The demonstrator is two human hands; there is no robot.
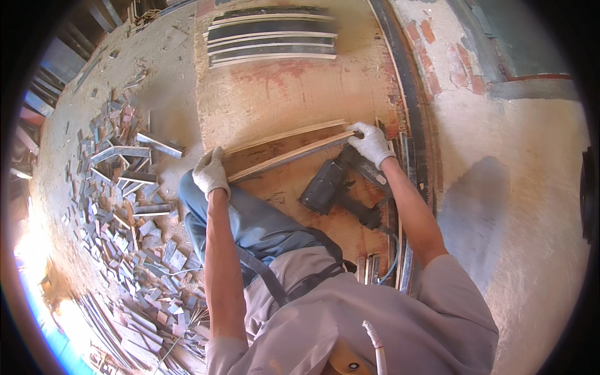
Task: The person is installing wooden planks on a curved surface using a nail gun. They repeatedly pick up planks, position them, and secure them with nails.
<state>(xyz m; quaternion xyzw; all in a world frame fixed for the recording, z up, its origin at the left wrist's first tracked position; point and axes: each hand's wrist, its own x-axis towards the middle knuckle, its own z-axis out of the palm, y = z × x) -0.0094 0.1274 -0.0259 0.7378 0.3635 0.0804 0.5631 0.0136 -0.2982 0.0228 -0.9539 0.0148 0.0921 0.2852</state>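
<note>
My left hand (pixel 211 173), in a white glove, closes around the left ends of two long plywood strips. The far plywood strip (pixel 284 135) and the near plywood strip (pixel 290 154) lie roughly side by side with a narrow gap between them. At the right end of the near strip, my gloved right hand (pixel 371 144) pinches it between thumb and fingers. Just below that hand, a black nail gun (pixel 325 186) rests on the wooden board (pixel 362 81), partly under my right forearm. A blue hose (pixel 396 250) runs from the tool.
Several dark-faced plywood strips (pixel 272 42) lie stacked at the board's far end. Loose offcuts (pixel 140 250) cover the floor on the left. A long dark rail (pixel 409 94) and more strips (pixel 370 270) line the board's right side, beside a worn wall (pixel 512 162).
</note>
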